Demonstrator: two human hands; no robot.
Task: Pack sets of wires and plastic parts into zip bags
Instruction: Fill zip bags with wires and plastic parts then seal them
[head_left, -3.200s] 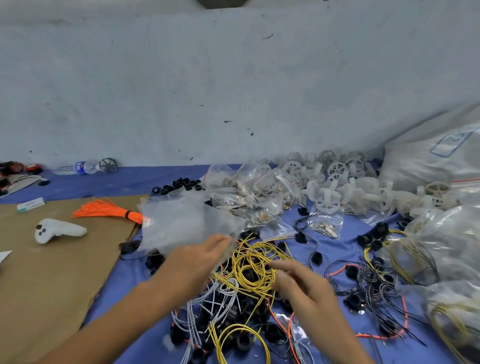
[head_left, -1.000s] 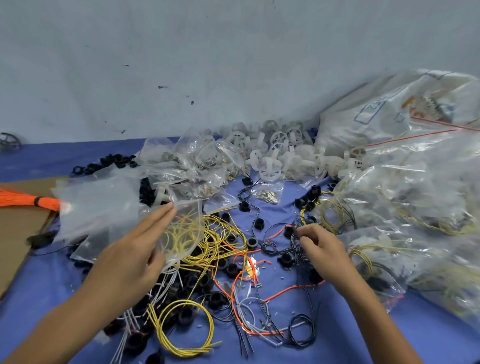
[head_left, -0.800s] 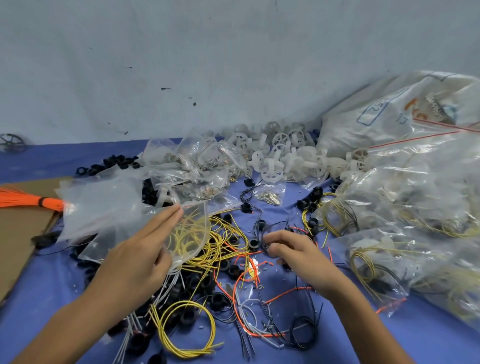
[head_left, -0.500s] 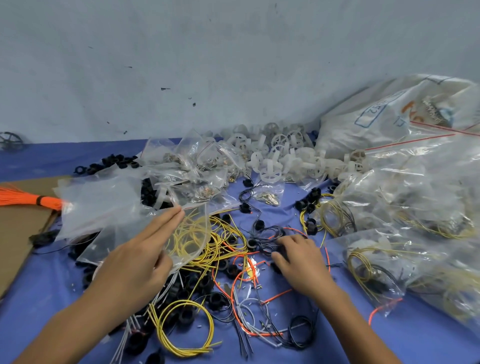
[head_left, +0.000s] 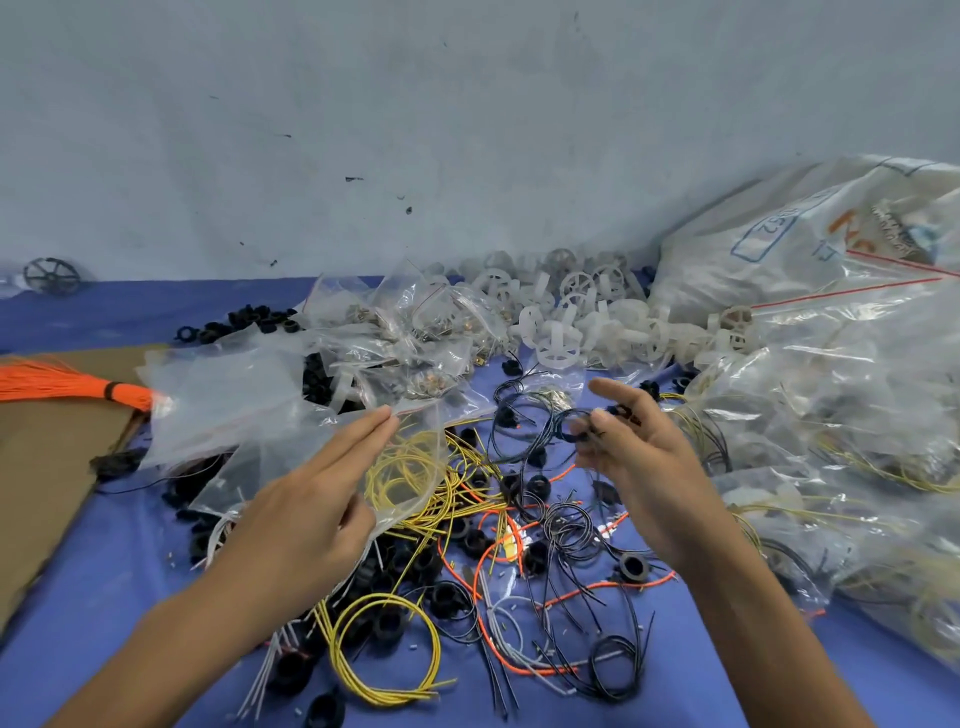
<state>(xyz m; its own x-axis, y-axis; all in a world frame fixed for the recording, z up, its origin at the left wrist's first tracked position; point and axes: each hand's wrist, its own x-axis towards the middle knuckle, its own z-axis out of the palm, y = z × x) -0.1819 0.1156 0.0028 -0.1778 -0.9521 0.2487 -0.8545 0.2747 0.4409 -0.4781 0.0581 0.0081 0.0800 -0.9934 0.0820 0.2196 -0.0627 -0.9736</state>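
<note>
Cardboard (head_left: 47, 467), flat and brown, lies at the far left of the blue-clothed tabletop (head_left: 104, 597). A brush-like orange wire bundle (head_left: 62, 384) rests on it, bound end to the right. Next comes the zip bag (head_left: 249, 405), a thin, crinkled clear film held above the clutter. Its long axis runs from upper left to lower right, and which end is its mouth I cannot tell. The left hand (head_left: 311, 514) holds the bag's right part, with straight fingers (head_left: 363, 431) laid on top pointing up-right and the thumb against the film. Thin, stiff yellow wires (head_left: 410, 467) show through it. Coils and black plastic rings litter the cloth below. The right hand (head_left: 628, 452) pinches a black wire coil (head_left: 540, 426) between thumb and curled fingers, the index finger raised. The loop hangs left of the fingertips, with its tails trailing down-left. Behind is a heap of white spoked plastic wheels (head_left: 561, 332). Glossy filled bags (head_left: 831, 415) pile up at the right.
</note>
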